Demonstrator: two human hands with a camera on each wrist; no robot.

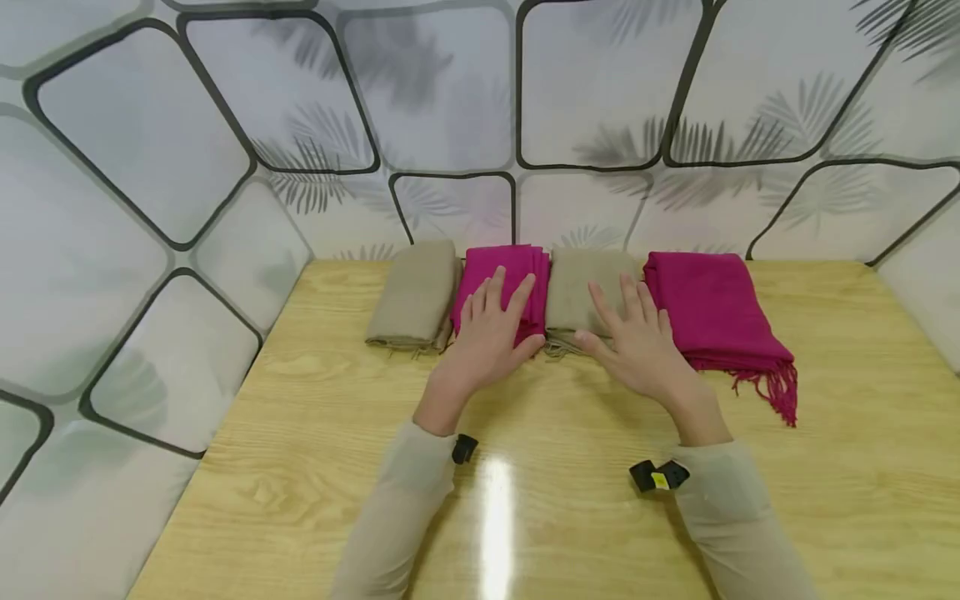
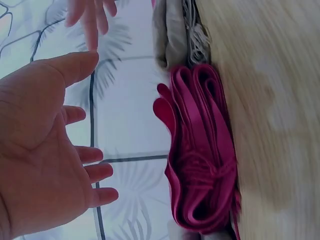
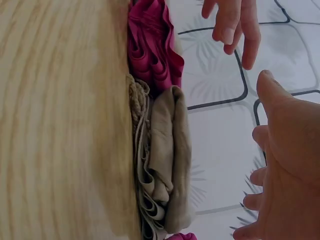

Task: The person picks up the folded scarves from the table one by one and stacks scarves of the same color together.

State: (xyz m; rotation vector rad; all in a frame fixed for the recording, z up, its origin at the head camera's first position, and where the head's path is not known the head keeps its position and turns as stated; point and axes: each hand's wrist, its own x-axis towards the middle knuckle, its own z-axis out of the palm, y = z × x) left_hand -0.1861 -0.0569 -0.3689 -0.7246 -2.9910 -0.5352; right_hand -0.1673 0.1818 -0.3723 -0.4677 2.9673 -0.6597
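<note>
Worktop [image 1: 300,458], wood-grain, w/ four folded, fringed scarves in a row at its far side. L to R: left-end beige scarf [image 1: 415,292], inner magenta scarf [image 2: 200,135], inner beige scarf [image 1: 573,287], right-end magenta scarf [image 1: 712,304], its fringe [image 1: 785,392] trailing off the near R corner. From where I stand, the L hand [image 1: 489,333] hangs over the inner magenta scarf, the R hand [image 1: 641,346] over the inner beige scarf. Fingers on both spread apart, nothing gripped; wrist views show a gap btwn hands & cloth.

Handling, I'd guess: soft, limp, light, not fragile, maybe a bit slippery, magenta esp. The inner two are loose layers w/ pleats gaping at the near side, so prob. they'd slide apart if only the top ply got pinched. Best hold: fingers under the L & R sides, thumbs on top, whole stack at once, clear of any fringe, which could pull a fold out. The inner two sit v. close, sides touching, so easy to catch the neighbour too.
</note>
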